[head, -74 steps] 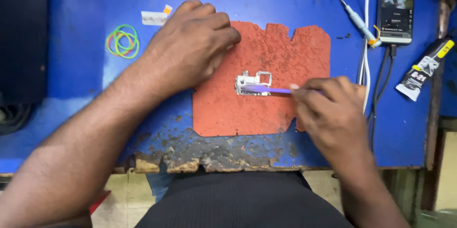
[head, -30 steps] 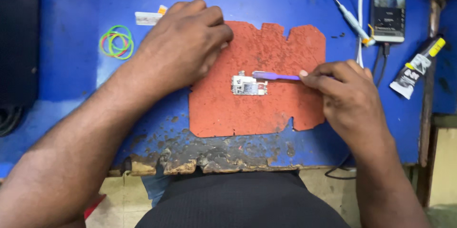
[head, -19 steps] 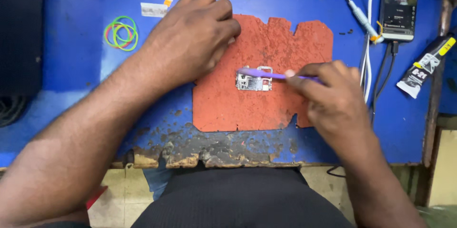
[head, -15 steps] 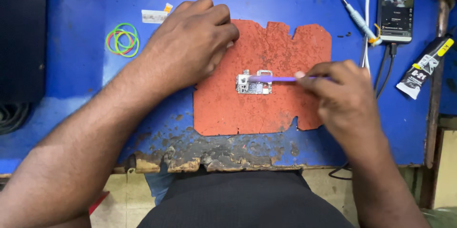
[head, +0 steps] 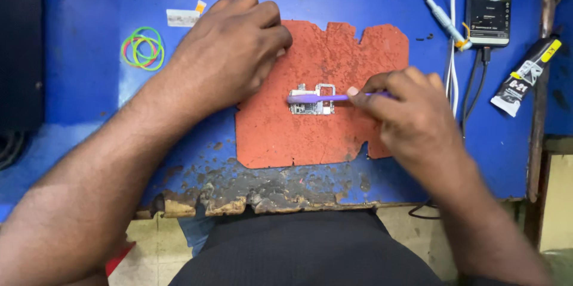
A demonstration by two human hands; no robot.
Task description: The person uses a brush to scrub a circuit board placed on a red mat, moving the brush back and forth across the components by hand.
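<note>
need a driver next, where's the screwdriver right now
In the head view, the screwdriver lies top right on the blue table, just left of the phone.

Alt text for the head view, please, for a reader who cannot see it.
The right hand draws a purple brush across a small circuit board on an orange mat, while the left hand rests at the mat's edge on a worn blue table.
</note>
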